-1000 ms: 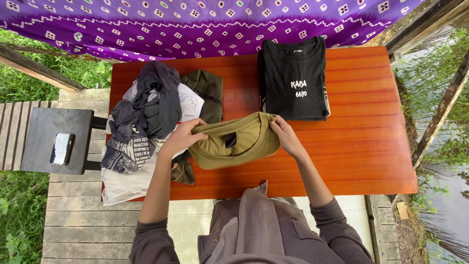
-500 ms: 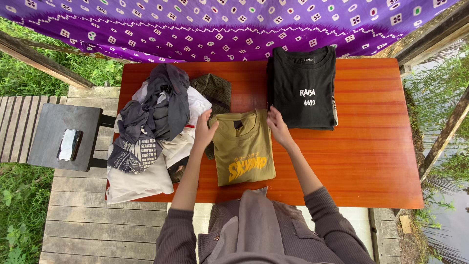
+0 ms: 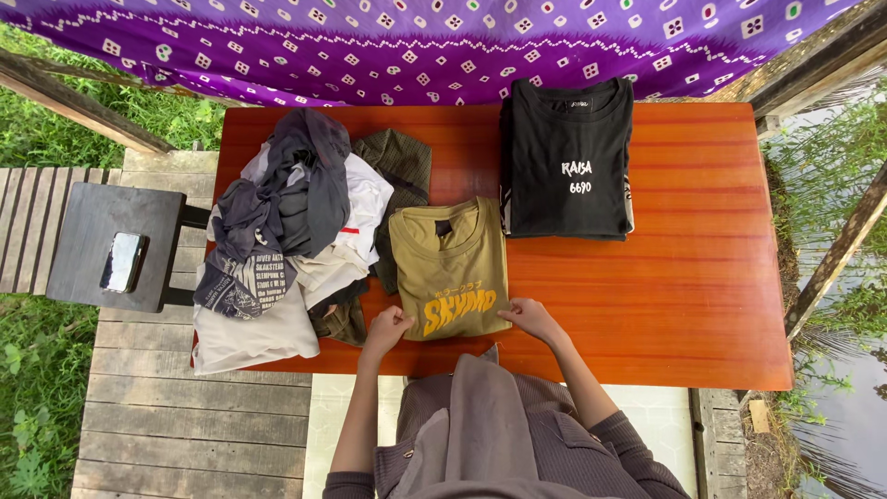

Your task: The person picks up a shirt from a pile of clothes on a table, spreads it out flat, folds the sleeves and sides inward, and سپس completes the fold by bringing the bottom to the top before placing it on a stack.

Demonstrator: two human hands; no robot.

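A folded olive green shirt [image 3: 450, 266] with yellow letters lies flat on the orange wooden desk [image 3: 684, 296], near the front edge. The left hand [image 3: 388, 328] is curled and grips the shirt's bottom left corner. The right hand [image 3: 528, 317] lies at the bottom right corner with its fingers pinching the hem. Just left of the shirt sits a messy pile of clothes [image 3: 286, 231], touching it. Behind the shirt, to the right, is a neat stack of black shirts [image 3: 567, 162]. A phone [image 3: 123, 261] rests on a dark stool [image 3: 78, 268] beside the desk. A purple cloth [image 3: 443, 46] hangs at the back.
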